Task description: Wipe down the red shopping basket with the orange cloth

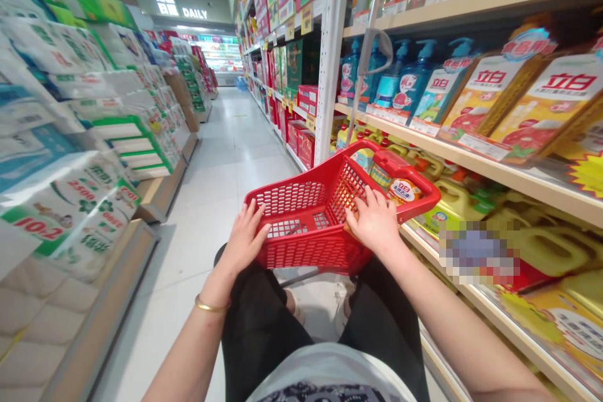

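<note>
Head view: what are the hands doing?

The left hand [245, 239] lies spread on the near rim of a red plastic mesh shopping basket [301, 171]. The right hand [372, 221] is spread too, draped over the basket's right wall. Neither is pinching anything.

What's in the basket?

A packaged item with a white-and-yellow label [404, 191] seems to sit in the far right corner, just beside the right hand's fingers. A gold bangle [211, 306] circles the left wrist.

And further out?

To the right stand blue pump bottles [405, 78] and yellow detergent jugs [452, 207] on a store shelf [471, 292]. To the left, tissue packs [70, 201] are stacked high across a tiled aisle floor [207, 201].

So where's the risk?

The basket's far corner is close to the jugs, so a swing to the right could catch them and knock them over. The hands also rest open, so a sudden bump could tip the basket and slide the item out
</note>
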{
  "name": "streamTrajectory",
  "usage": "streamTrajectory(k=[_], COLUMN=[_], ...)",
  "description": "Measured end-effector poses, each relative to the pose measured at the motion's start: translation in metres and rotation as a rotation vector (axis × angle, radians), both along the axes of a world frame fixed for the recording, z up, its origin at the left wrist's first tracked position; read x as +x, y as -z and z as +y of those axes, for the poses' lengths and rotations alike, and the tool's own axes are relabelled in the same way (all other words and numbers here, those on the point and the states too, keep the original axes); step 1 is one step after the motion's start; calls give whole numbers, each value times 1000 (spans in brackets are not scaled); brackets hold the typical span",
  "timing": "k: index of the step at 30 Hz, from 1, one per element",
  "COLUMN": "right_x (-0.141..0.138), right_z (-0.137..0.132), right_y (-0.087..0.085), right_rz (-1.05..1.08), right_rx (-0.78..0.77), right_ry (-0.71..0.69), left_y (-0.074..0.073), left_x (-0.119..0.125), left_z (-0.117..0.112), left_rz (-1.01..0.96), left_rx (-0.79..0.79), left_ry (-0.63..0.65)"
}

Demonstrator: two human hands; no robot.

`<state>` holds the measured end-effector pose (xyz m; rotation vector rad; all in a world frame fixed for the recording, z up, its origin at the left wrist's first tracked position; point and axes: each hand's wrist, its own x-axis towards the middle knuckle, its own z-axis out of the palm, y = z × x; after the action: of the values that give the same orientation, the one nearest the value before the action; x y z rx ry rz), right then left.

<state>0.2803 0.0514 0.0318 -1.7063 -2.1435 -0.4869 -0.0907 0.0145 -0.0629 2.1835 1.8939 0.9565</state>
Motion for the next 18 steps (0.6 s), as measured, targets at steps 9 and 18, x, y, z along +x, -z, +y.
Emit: streamTrajectory(k=[9,18], right_x=[-140,-93], right_z=[-20,-15], right_y=[37,30], right_rz=[14,32], right_rx=[-316,-302], right_ry=[-231,-184], left_y=[17,20], left_x=[7,1], left_z=[13,11], left_rz=[-2,-26], left_rx=[20,90], left_ry=[-171,-84])
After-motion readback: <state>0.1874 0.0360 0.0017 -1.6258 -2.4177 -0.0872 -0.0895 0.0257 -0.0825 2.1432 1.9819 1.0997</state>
